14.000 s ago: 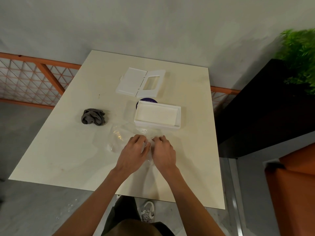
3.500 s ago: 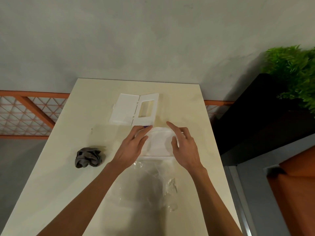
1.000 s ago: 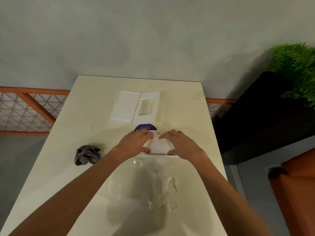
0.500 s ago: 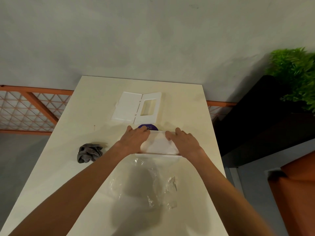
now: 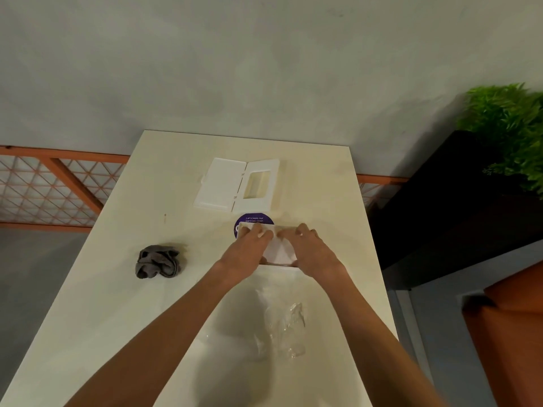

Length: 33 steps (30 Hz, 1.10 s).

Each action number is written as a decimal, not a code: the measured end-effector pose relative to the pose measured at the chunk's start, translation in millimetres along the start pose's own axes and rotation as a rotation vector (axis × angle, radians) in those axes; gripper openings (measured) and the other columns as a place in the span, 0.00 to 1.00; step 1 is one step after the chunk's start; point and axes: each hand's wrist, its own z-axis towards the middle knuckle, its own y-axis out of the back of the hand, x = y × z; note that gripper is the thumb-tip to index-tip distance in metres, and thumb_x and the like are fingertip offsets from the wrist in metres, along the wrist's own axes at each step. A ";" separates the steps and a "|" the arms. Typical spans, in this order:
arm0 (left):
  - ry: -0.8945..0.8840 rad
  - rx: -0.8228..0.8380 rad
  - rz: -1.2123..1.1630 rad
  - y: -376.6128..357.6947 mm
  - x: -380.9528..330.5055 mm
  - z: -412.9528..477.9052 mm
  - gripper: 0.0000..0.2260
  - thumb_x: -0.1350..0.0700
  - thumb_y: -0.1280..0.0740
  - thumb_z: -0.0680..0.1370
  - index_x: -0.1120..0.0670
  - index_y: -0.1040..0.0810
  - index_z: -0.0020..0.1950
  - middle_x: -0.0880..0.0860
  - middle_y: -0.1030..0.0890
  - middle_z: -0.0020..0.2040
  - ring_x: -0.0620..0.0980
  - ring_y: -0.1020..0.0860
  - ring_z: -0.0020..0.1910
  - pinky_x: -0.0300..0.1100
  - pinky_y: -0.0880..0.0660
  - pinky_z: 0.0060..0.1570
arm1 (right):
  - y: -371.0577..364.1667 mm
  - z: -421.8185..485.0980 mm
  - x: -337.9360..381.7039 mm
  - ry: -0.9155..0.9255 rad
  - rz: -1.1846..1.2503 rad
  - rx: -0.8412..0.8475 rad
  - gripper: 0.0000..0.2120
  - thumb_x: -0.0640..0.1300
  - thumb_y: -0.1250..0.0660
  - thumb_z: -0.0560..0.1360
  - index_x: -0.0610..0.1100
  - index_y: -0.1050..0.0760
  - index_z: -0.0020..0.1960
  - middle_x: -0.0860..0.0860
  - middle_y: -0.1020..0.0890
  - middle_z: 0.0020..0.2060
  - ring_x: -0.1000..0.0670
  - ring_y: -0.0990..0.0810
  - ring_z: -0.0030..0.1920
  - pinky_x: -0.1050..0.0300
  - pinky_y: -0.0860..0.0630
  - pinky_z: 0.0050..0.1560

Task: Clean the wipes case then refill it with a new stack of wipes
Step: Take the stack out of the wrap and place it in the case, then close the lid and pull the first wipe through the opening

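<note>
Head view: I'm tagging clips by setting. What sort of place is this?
Likely an office pantry or break area: a purple sticker on the table mentions keeping pantries clean; a black planter stands alongside.

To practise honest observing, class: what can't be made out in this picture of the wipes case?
Head view:
- Wipes: mostly covered by left hand and right hand.
- Purple sticker: lower part behind the case; print too small.
- Plant: cut off by the right edge.
</note>
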 end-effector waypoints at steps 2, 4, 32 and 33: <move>0.003 -0.009 0.015 -0.4 1.1 1.7 0.27 0.53 0.25 0.79 0.53 0.31 0.75 0.51 0.28 0.70 0.59 0.29 0.69 0.56 0.26 0.64 | 2.3 3.4 -5.2 0.024 -0.028 0.046 0.37 0.36 0.31 0.82 0.54 0.41 0.84 0.46 0.29 0.69 0.46 0.28 0.67 0.56 0.31 0.67; 0.012 0.042 -0.089 7.3 0.8 2.7 0.25 0.55 0.27 0.80 0.50 0.31 0.75 0.55 0.31 0.70 0.61 0.29 0.67 0.56 0.26 0.66 | 7.6 8.5 -18.7 -0.001 0.120 0.172 0.36 0.38 0.26 0.78 0.58 0.34 0.80 0.47 0.31 0.66 0.45 0.27 0.65 0.53 0.26 0.64; 0.409 -0.523 -0.858 36.1 47.7 -22.0 0.07 0.63 0.28 0.80 0.52 0.17 0.53 0.43 0.14 0.46 0.38 0.16 0.46 0.29 0.23 0.50 | 18.8 84.0 6.4 -0.531 0.801 -0.254 0.11 0.51 0.31 0.82 0.47 0.19 0.60 0.48 0.13 0.49 0.45 0.16 0.53 0.58 0.25 0.47; 0.427 -0.542 -0.890 40.0 54.1 -23.7 0.07 0.63 0.28 0.80 0.52 0.16 0.53 0.43 0.14 0.46 0.38 0.17 0.45 0.26 0.24 0.49 | 18.6 93.6 8.5 -0.565 0.856 -0.262 0.13 0.51 0.32 0.82 0.45 0.20 0.62 0.46 0.13 0.50 0.43 0.16 0.56 0.56 0.25 0.51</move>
